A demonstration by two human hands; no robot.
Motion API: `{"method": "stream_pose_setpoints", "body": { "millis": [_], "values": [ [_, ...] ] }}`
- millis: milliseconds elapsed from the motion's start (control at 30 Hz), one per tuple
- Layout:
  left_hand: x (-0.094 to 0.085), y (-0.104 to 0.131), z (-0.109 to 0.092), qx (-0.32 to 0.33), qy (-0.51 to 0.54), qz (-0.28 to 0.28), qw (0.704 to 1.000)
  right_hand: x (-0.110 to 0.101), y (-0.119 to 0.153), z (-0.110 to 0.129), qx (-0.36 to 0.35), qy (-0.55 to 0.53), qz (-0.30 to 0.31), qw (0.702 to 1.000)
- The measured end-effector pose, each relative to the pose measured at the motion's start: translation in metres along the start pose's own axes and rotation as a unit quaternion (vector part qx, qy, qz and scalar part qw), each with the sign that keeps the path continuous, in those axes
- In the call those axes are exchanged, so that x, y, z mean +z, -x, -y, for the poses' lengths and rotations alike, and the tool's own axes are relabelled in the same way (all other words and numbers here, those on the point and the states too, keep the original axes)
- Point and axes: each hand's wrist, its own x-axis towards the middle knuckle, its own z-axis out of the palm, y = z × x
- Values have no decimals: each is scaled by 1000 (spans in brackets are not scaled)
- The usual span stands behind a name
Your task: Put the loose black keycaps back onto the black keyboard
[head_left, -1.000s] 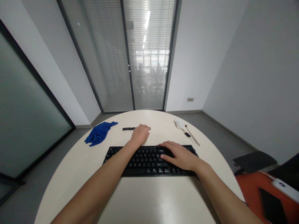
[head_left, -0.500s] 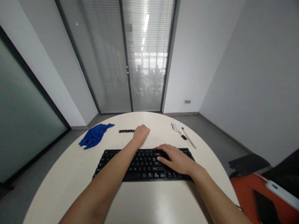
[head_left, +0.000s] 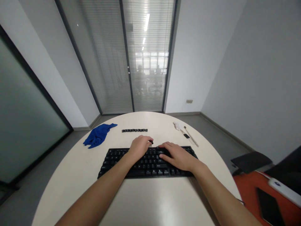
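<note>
A black keyboard (head_left: 143,164) lies across the round table. My left hand (head_left: 140,147) is above its back edge, thumb and fingers closed on a small black keycap (head_left: 151,142). My right hand (head_left: 177,157) rests on the right part of the keyboard, its fingers stretched out and the thumb apart. Beyond my left hand, a row of black keycaps (head_left: 134,130) lies on the table. My left forearm and right hand hide parts of the keyboard.
A crumpled blue cloth (head_left: 100,135) lies at the table's left. Back right are a white crumpled piece (head_left: 177,126), a thin brush (head_left: 191,137) and a small black-ended tool (head_left: 186,136). An orange chair (head_left: 249,194) at the right carries a phone (head_left: 270,207) and a white power strip (head_left: 285,191).
My left hand has come back from the keycap row toward the keyboard with a keycap in its fingers, uncovering the row's right end. My right hand stays on the keyboard.
</note>
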Motion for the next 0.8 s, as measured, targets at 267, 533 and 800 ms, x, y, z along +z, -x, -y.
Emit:
{"method": "stream_pose_setpoints", "body": {
  "millis": [267, 533, 800],
  "values": [
    [19, 12, 15, 8, 329, 15, 944, 1, 0, 2, 3, 10, -7, 1000],
    [24, 14, 16, 18, 327, 15, 945, 3, 0, -1, -3, 10, -8, 1000],
    [25, 15, 14, 35, 285, -3, 958, 3, 0, 0, -6, 15, -10, 1000]
  ]
}}
